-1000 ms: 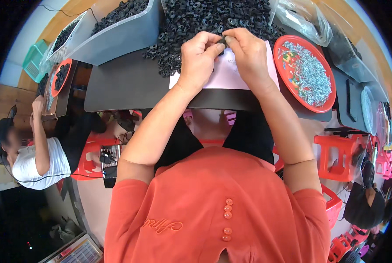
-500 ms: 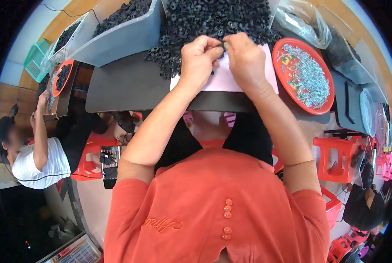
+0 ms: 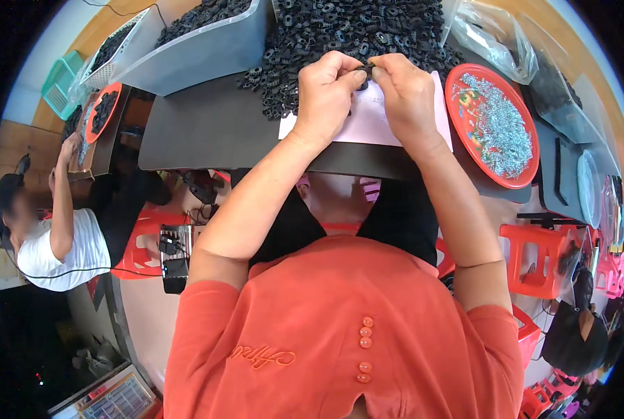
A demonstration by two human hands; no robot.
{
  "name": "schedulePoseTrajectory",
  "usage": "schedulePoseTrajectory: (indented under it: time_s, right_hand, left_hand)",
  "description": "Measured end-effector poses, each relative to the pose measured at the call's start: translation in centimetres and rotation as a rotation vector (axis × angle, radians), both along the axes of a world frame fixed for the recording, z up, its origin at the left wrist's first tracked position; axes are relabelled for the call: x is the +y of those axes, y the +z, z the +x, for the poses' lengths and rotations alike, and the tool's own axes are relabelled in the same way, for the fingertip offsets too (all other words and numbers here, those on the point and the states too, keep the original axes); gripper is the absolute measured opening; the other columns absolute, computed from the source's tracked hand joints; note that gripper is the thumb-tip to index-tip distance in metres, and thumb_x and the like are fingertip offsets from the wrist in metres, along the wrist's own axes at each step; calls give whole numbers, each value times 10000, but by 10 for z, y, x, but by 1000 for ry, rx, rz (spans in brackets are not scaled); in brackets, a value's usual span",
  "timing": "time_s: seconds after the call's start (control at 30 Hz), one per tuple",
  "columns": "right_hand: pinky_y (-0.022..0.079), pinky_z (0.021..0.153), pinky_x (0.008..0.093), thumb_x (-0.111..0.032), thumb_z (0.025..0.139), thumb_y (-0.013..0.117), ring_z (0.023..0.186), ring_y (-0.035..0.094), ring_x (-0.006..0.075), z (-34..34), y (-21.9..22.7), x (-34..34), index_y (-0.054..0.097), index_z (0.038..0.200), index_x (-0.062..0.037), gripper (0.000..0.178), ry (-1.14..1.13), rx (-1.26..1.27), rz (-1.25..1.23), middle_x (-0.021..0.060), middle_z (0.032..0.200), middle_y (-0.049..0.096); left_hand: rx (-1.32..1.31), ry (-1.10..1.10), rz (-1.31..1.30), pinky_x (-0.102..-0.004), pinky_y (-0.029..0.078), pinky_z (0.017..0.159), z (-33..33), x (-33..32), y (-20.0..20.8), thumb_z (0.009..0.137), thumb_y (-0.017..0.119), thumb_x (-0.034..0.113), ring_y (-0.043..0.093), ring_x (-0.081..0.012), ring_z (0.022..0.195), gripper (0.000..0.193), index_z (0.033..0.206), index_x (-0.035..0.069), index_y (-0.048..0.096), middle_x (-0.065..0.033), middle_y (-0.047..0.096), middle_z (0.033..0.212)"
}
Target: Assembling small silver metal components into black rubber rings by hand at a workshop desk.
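Note:
Both hands meet over a pink sheet [image 3: 368,119], at the near edge of a heap of small black plastic parts [image 3: 354,31]. Thumb and fingers of my left hand [image 3: 324,96] pinch one small black plastic part [image 3: 365,72]. My right hand [image 3: 408,94] is closed too, its thumb and forefinger pressed at the other side of that part. Whether a tiny second piece sits between the fingertips is too small to tell. Right of the sheet lies a red plate [image 3: 457,124] bearing many small silvery metal pieces [image 3: 502,136].
At the left stands a translucent bin [image 3: 207,59] of black parts, on the dark tabletop [image 3: 200,129]. A clear plastic bag [image 3: 490,42] and another bin [image 3: 588,133] are at the right. A co-worker [image 3: 68,244] sits at far left. Red stools [image 3: 535,258] stand below.
The view has shifted slightly, so the table things appear a little to the right. My hands stay together at the black part, with the right hand's fingers turned somewhat.

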State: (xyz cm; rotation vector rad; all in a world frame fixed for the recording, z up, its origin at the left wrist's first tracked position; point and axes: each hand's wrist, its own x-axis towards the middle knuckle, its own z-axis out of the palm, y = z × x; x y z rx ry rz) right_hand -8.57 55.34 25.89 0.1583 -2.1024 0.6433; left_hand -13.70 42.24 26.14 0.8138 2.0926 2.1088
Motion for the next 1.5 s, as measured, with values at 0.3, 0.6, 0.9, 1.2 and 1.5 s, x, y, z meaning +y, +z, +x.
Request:
schedulePoseTrajectory:
  time_s: [0.3,0.6,0.9,1.2,1.5]
  right_hand:
    - [518,569,418,-54,765,598,671,647,321,0,-2,-7,613,860,-30,99,-116,2,95,142,814,652]
    - [513,508,382,-88,700,633,631,616,291,-1,-5,-12,539,781,-46,131,-230,58,294,113,746,574]
    - [510,491,370,-87,676,639,611,610,278,-7,-7,-13,518,752,-49,147,-208,107,293,105,724,561]
    - [517,610,387,-76,753,646,702,630,303,-3,-4,-4,619,941,-15,199,38,88,69,123,812,604]
    - [517,632,374,-78,713,692,744,639,276,-2,2,-12,620,988,-1,294,13,53,84,121,842,593]
  left_hand:
    - [164,42,-69,-216,432,508,-2,2,-9,831,660,31,510,-50,587,46,869,11,644,5,607,713]
    - [244,86,-96,-220,424,478,-2,4,-11,816,669,30,506,-55,538,53,831,-11,638,-11,601,657]
    - [332,145,-70,-223,436,501,-1,3,-10,798,683,27,518,-59,554,58,822,-14,649,-16,618,668]
    - [-152,-45,50,-218,416,455,-1,-3,7,837,661,32,558,-95,533,46,856,-10,652,-62,647,689]
    - [-328,-141,284,-227,454,426,-15,-3,-1,807,673,16,600,-138,526,84,852,-52,655,-109,658,715]
